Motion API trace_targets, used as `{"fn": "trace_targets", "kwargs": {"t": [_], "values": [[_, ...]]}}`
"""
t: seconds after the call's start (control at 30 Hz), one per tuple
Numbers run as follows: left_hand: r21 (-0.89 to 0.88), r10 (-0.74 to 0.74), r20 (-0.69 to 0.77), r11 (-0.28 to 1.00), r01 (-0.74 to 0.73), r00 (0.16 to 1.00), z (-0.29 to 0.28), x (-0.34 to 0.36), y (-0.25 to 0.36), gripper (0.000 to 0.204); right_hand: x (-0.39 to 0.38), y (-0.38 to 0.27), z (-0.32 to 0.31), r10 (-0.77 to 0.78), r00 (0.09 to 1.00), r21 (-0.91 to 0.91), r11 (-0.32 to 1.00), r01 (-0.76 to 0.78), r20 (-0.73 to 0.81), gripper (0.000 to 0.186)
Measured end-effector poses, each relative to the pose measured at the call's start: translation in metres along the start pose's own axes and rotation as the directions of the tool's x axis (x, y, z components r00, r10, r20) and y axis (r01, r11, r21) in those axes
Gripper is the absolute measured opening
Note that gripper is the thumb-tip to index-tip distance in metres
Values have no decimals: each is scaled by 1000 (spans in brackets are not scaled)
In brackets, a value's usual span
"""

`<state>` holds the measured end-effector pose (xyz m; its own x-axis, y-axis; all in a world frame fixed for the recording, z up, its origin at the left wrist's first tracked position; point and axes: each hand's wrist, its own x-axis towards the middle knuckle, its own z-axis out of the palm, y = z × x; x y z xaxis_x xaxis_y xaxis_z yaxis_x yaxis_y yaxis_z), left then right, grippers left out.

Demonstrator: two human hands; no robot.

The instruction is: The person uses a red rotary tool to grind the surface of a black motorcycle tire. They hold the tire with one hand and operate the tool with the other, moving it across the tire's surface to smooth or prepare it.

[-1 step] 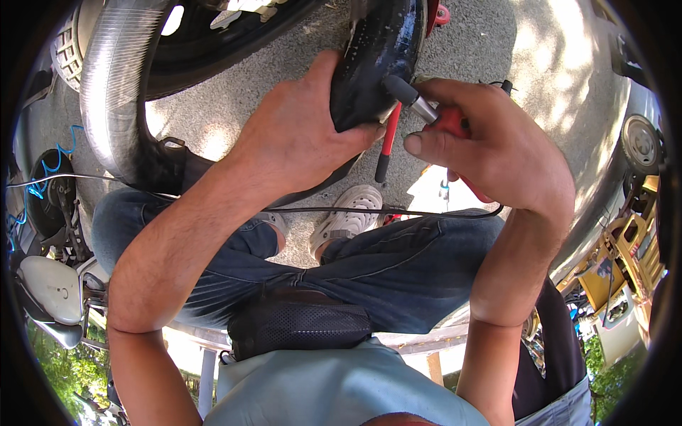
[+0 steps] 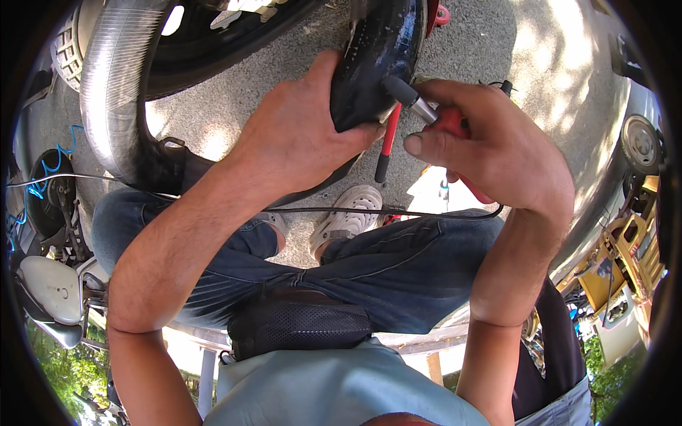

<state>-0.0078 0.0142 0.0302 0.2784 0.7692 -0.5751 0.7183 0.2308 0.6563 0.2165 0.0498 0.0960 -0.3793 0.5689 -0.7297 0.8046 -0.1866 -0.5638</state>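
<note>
My left hand (image 2: 298,128) is closed round a black rubber inner tube (image 2: 369,53) at the top centre. My right hand (image 2: 490,145) grips a red power tool (image 2: 449,122) with a silver collar and a dark cylindrical tip, which touches or nearly touches the tube where it is held. A black cord (image 2: 440,214) runs from the tool across my jeans. Behind the tube a red rod with a black end (image 2: 388,135) is partly visible. The pale, ribbed loop of tube (image 2: 106,99) hangs to the left.
A wheel (image 2: 213,67) is at the top left over pavement (image 2: 547,78). My clogged foot (image 2: 344,216) rests below the tube. A blue coiled hose (image 2: 46,181) and grey seat (image 2: 53,291) are at left; a vehicle wheel (image 2: 639,142) and wooden furniture (image 2: 621,266) are at right.
</note>
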Motion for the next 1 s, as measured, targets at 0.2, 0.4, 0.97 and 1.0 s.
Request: {"fn": "trace_targets", "kwargs": {"t": [0.2, 0.4, 0.97, 1.0], "values": [[22, 6, -18, 1000, -6, 1000, 5, 2, -2, 77, 1, 4, 1, 33, 999, 95, 995, -36, 37, 44], [36, -8, 6, 999, 8, 1000, 7, 2, -2, 78, 5, 11, 2, 5, 1000, 220, 975, -11, 29, 42], [53, -6, 23, 999, 5, 1000, 8, 3, -2, 85, 11, 14, 1, -43, 998, 123, 992, 37, 50, 45], [55, -8, 27, 998, 7, 1000, 8, 4, -1, 85, 12, 16, 1, -43, 998, 160, 987, 34, 55, 45]]}}
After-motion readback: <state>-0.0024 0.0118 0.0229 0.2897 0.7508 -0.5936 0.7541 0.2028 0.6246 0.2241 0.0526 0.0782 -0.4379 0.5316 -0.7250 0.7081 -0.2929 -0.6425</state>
